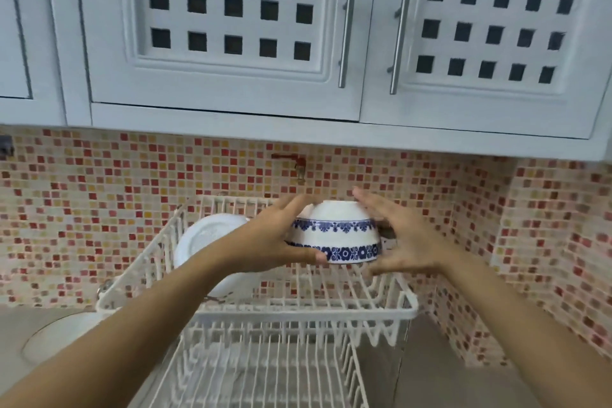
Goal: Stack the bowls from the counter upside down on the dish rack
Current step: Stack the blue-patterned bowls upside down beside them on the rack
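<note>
Two white bowls with blue flower bands (336, 233) are nested upside down over the upper tier of a white wire dish rack (298, 308). My left hand (275, 238) grips the stack's left side, thumb at the lower rim. My right hand (400, 238) cups the right side with fingers spread against it. Whether the lower rim touches the rack wires I cannot tell.
A white plate (205, 242) stands on edge in the rack's upper left. The rack's lower tier (258, 371) extends toward me. Another white dish (63, 338) lies on the counter at left. White cabinets (231, 43) hang overhead; the mosaic tile wall (99, 209) is behind.
</note>
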